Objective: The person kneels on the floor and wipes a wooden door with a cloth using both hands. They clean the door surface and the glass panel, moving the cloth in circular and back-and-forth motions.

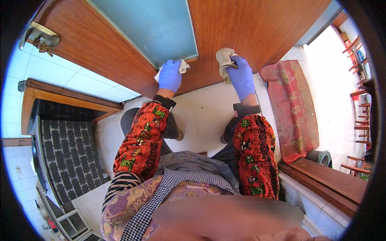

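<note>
A brown wooden door (pixel 120 48) with a frosted glass pane (pixel 153 27) stands before me. My left hand (pixel 170 76), in a blue-purple glove, presses a white cloth (pixel 183 67) against the door at the lower corner of the pane. In the same kind of glove, my right hand (pixel 241 73) grips a stained beige cloth (pixel 224 60) in front of the door's lower part, right of the glass. Whether that cloth touches the wood I cannot tell. Red patterned sleeve covers are on both forearms.
A metal door handle plate (pixel 48 34) has keys (pixel 43 48) hanging at it, upper left. On the tiled floor to the right lies a rumpled red mat (pixel 292 111). A wooden-framed doorway (pixel 75 96) and a dark brick-patterned surface (pixel 71 156) are at left. Wooden chairs stand far right.
</note>
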The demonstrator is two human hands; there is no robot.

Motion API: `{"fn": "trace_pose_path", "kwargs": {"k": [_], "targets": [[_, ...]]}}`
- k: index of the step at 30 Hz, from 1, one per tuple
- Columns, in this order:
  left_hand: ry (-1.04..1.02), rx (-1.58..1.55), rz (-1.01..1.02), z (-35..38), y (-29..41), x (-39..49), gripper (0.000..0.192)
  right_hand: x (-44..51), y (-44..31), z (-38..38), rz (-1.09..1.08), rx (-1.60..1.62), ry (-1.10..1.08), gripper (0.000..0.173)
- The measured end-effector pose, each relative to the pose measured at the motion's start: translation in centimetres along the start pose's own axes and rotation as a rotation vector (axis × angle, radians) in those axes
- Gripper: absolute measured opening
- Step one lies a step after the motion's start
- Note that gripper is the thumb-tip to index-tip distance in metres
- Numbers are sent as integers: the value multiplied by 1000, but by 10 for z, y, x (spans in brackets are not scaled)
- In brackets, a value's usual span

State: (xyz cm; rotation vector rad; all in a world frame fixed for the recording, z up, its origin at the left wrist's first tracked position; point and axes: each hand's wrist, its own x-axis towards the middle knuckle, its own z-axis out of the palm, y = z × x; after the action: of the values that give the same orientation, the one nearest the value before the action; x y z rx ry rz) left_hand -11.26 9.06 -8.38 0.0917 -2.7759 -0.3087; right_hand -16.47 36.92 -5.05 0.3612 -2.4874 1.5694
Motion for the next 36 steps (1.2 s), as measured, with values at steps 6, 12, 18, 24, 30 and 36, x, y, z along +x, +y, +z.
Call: {"fn": "trace_pose_path", "kwargs": {"k": [6, 12, 18, 24, 30, 36], "targets": [[-36, -40, -63, -10, -8, -9, 37, 2, 5, 4, 4, 51, 9, 34], [146, -74, 77, -62, 32, 4, 44, 1, -2, -3, 1, 1, 3, 40], [399, -59, 426, -96, 104, 67, 46, -3, -11, -18, 69, -41, 66, 33], [145, 265, 488, -31, 111, 78, 25, -5, -4, -30, 99, -24, 91, 33], [-154, 281, 446, 22, 79, 45, 26, -6, -1, -36, 80, -19, 95, 33], [153, 160, 511, -30, 105, 61, 27, -8, -4, -44, 82, -30, 109, 33]]}}
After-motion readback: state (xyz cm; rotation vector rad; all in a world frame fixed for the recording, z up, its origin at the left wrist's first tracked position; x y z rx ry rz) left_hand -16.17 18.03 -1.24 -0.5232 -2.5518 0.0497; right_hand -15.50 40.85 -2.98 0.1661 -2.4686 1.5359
